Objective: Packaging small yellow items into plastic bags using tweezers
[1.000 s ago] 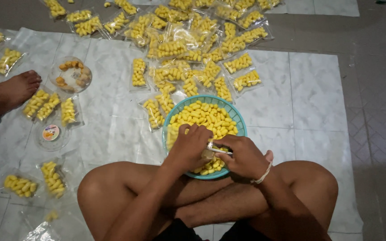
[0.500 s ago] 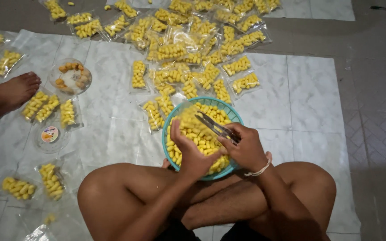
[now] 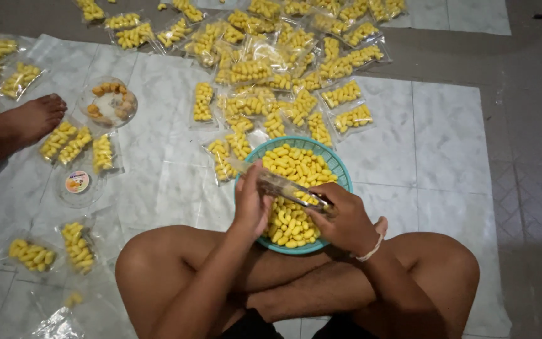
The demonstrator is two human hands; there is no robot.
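The person sits cross-legged on the floor and holds a clear plastic bag (image 3: pixel 283 186) over the teal basket (image 3: pixel 340 172), which is full of yellow snack pieces (image 3: pixel 296 166). The bag lies slanted, its long axis going from upper left down to lower right. The left hand (image 3: pixel 251 204) is clenched on the upper-left part of the bag, and the right hand (image 3: pixel 344 220) is grasping the lower-right end, so both grips are on the same bag. The snack pieces lie directly under the bag, very near to both hands. Beyond the basket many filled bags (image 3: pixel 271 69) lie on the white sheet (image 3: pixel 158 176). At the left, another person's foot (image 3: pixel 17 125) rests, well apart.
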